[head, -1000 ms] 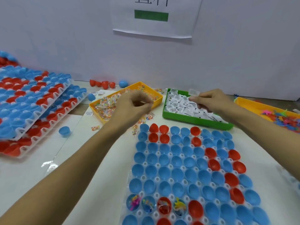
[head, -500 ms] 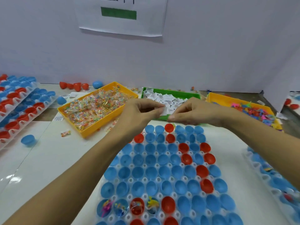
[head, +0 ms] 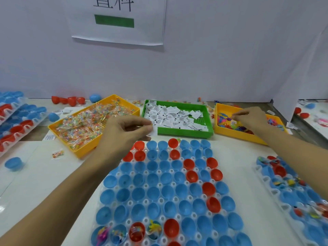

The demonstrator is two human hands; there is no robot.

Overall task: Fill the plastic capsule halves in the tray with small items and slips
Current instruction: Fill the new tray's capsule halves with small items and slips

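Against the white wall, at the tabletop's far edge, the left hand [head: 124,132] pinches a paper slip [head: 154,129] above the capsule tray [head: 159,190] while the right hand [head: 248,119], fingers narrow, picks toys from the yellow bin [head: 237,134], so next comes probably dropping both into an empty half.

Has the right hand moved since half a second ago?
Yes. The right hand has left the green tray and gone rightward over the yellow toy tray.

Tray [head: 130,203]: lower rows cut off by the bottom edge
Wall sign [head: 117,20]: top cropped — characters partly gone
Slips [head: 174,116]: print too small to read
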